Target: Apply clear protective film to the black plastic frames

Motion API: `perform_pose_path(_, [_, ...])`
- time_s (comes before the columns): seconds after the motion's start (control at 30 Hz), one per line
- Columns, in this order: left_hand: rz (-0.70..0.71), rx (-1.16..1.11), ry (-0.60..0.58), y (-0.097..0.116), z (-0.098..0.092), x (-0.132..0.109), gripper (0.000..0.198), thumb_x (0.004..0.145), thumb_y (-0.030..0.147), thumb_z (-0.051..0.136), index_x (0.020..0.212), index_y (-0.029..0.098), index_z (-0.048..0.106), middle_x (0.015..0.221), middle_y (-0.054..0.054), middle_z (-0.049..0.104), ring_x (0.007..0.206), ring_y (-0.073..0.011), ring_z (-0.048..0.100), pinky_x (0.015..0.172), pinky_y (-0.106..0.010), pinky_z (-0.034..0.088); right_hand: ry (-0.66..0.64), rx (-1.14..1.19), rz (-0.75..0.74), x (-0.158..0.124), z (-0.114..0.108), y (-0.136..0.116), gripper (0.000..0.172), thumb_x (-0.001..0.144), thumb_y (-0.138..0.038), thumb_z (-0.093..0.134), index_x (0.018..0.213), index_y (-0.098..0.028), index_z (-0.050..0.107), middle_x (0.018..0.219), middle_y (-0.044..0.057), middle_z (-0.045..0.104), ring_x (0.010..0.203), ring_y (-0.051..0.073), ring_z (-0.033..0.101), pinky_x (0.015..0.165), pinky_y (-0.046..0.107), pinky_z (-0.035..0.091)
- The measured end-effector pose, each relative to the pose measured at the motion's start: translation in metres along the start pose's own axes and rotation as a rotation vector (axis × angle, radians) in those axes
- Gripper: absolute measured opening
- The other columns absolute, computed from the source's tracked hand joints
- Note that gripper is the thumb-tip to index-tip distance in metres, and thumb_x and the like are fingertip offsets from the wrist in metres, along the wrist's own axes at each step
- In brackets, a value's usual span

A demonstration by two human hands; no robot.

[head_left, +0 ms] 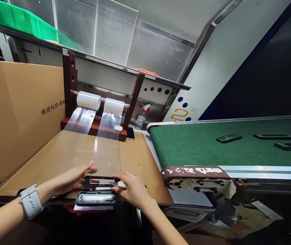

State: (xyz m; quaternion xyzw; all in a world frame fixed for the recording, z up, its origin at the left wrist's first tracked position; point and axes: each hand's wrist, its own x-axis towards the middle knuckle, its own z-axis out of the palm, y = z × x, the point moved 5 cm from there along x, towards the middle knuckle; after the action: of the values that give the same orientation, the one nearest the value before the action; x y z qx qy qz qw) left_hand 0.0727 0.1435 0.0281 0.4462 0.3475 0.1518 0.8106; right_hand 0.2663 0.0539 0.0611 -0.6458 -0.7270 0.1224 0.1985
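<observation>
Low over the front edge of the cardboard-covered bench is a narrow black rectangular frame (100,178) with an open middle. My left hand (75,179), with a pale watch band at the wrist, has its lower fingers at the frame's left end; its thumb and a fingertip are raised off it. At the right end, my right hand (135,190) is closed around a small tool with a pale handle (122,184), its thin part pointing left along the frame. Just below lies a second black frame with a clear, whitish middle (96,198), near the bench edge.
Two rolls of clear film (88,100) hang on a dark red stand, their strips running down the cardboard (145,160). A spray bottle (140,117) stands behind. On the right, a green conveyor belt (186,143) carries several black parts. A cardboard box (20,102) stands left.
</observation>
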Motion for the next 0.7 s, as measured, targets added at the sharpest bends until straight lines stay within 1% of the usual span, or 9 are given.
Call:
perform_pose_path(0.07, [0.001,0.009,-0.004,0.0,-0.001,0.001,0.062,0.087,0.057,0.053,0.127,0.009,0.047,0.109,-0.017,0.071,0.116,-0.03,0.06,0.099,-0.041,0.048,-0.021,-0.013,0.004,0.001,0.001,-0.002,0.037,0.08,-0.031,0.071,0.116,-0.028,0.065,0.104,0.003,0.07,0.098,0.021,0.066,0.084,0.029,0.049])
perform_pose_path(0.23, [0.007,0.037,0.006,-0.001,-0.001,0.001,0.068,0.085,0.062,0.052,0.125,0.006,0.047,0.103,-0.019,0.073,0.106,-0.03,0.066,0.097,-0.041,0.048,-0.052,-0.042,0.012,0.002,0.0,-0.006,0.037,0.081,-0.032,0.069,0.117,-0.028,0.065,0.104,0.004,0.071,0.099,0.021,0.066,0.085,0.03,0.049])
perform_pose_path(0.37, [0.03,0.044,0.026,0.002,0.002,-0.002,0.068,0.086,0.06,0.051,0.125,0.004,0.047,0.099,-0.02,0.074,0.102,-0.0305,0.067,0.096,-0.041,0.049,-0.069,-0.052,0.001,0.002,-0.002,-0.008,0.037,0.081,-0.031,0.069,0.118,-0.028,0.064,0.105,0.004,0.071,0.1,0.022,0.065,0.085,0.031,0.049])
perform_pose_path(0.43, [0.037,0.059,0.039,0.003,0.005,-0.004,0.072,0.085,0.06,0.053,0.127,0.002,0.046,0.104,-0.022,0.072,0.104,-0.0329,0.066,0.096,-0.044,0.049,-0.073,-0.055,0.001,0.002,-0.001,-0.009,0.036,0.081,-0.031,0.069,0.117,-0.027,0.064,0.106,0.004,0.07,0.101,0.023,0.065,0.085,0.033,0.05])
perform_pose_path(0.47, [0.052,0.07,0.056,0.004,0.006,-0.004,0.074,0.084,0.06,0.055,0.129,0.002,0.044,0.11,-0.024,0.07,0.109,-0.0335,0.064,0.098,-0.044,0.047,-0.072,-0.055,0.004,0.002,-0.001,-0.009,0.037,0.081,-0.032,0.069,0.118,-0.027,0.064,0.106,0.005,0.07,0.102,0.024,0.065,0.085,0.034,0.05])
perform_pose_path(0.53, [0.123,0.097,0.125,0.007,0.005,-0.005,0.078,0.085,0.06,0.052,0.137,0.004,0.036,0.131,-0.025,0.058,0.124,-0.0309,0.054,0.106,-0.042,0.04,-0.062,-0.056,0.013,0.002,0.0,-0.008,0.044,0.081,-0.033,0.07,0.123,-0.024,0.061,0.109,0.007,0.069,0.103,0.026,0.064,0.086,0.037,0.051])
perform_pose_path(0.6, [0.233,0.129,0.233,0.012,0.0,-0.008,0.081,0.088,0.06,0.043,0.145,0.007,0.022,0.151,-0.02,0.036,0.138,-0.0239,0.036,0.113,-0.034,0.028,-0.048,-0.052,0.022,0.002,0.001,-0.005,0.056,0.079,-0.035,0.072,0.131,-0.022,0.055,0.113,0.01,0.067,0.104,0.027,0.064,0.087,0.038,0.051])
perform_pose_path(0.67, [0.336,0.172,0.343,0.015,-0.006,-0.013,0.08,0.091,0.059,0.037,0.149,0.011,0.012,0.16,-0.013,0.017,0.145,-0.0184,0.018,0.116,-0.029,0.017,-0.017,-0.028,0.042,0.0,-0.001,0.0,0.06,0.079,-0.035,0.073,0.133,-0.02,0.052,0.113,0.011,0.066,0.102,0.026,0.064,0.086,0.037,0.052])
perform_pose_path(0.7, [0.373,0.197,0.385,0.015,-0.008,-0.017,0.078,0.091,0.06,0.037,0.15,0.014,0.013,0.161,-0.009,0.013,0.146,-0.0178,0.013,0.116,-0.028,0.013,0.003,-0.015,0.056,-0.002,-0.004,0.003,0.057,0.081,-0.034,0.071,0.133,-0.019,0.053,0.11,0.01,0.066,0.099,0.025,0.065,0.086,0.036,0.052])
